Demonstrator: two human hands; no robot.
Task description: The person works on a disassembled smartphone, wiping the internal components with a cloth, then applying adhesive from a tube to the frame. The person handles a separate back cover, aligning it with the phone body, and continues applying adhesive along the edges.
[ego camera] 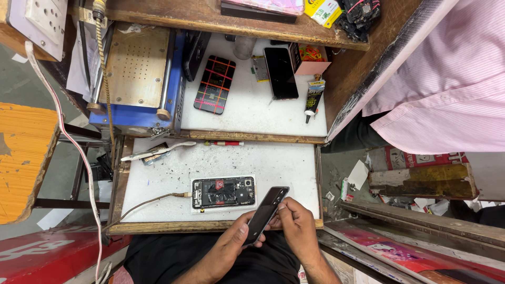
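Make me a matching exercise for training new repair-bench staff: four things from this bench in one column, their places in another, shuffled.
Things:
1. black back cover
2. opened phone
3. glue tube
4. red pen

Places:
A. upper white board, right side, beside a pink box
B. held between the left hand and right hand
C. on the wooden strip between the two white boards
D. lower white board, cable plugged into its left end

Pairs: 1-B, 2-D, 3-A, 4-C
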